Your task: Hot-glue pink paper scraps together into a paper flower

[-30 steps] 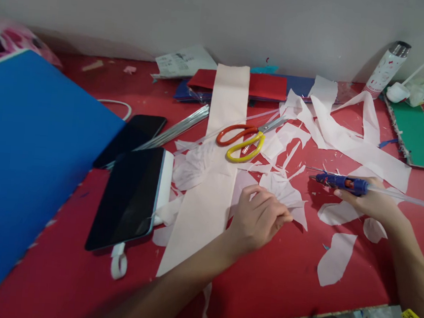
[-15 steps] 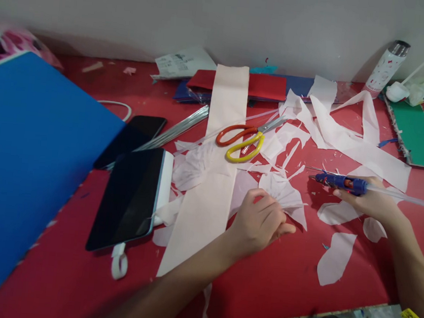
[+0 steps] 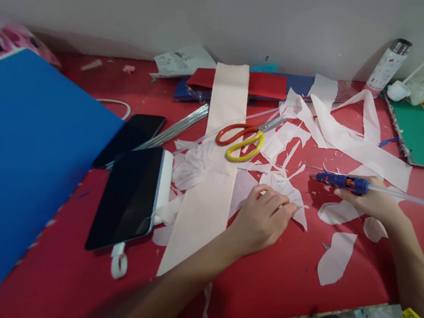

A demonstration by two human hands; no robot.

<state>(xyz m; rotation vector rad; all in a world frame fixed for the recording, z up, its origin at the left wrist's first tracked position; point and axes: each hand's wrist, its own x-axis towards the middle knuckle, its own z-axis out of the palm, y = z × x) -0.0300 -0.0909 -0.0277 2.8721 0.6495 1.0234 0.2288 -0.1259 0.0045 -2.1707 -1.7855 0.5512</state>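
Note:
My right hand is closed around a blue hot glue gun, its nozzle pointing left. A clear glue stick runs out of its back to the right. My left hand lies on the near edge of a pleated white crepe paper flower, fingers bent and closed onto it; the fingertips are partly hidden. Loose paper petals lie below the glue gun. Another gathered paper flower rests at the left, partly on a long cream paper strip.
Scissors with orange and yellow handles lie across the strip. A tablet, a phone and wires are at the left, near a blue board. White paper scraps, a bottle and a green board are behind.
My left hand's fingers have shifted slightly, and the thumb, which stuck out to the right, is now drawn in against the paper flower. The right hand and glue gun have barely moved.

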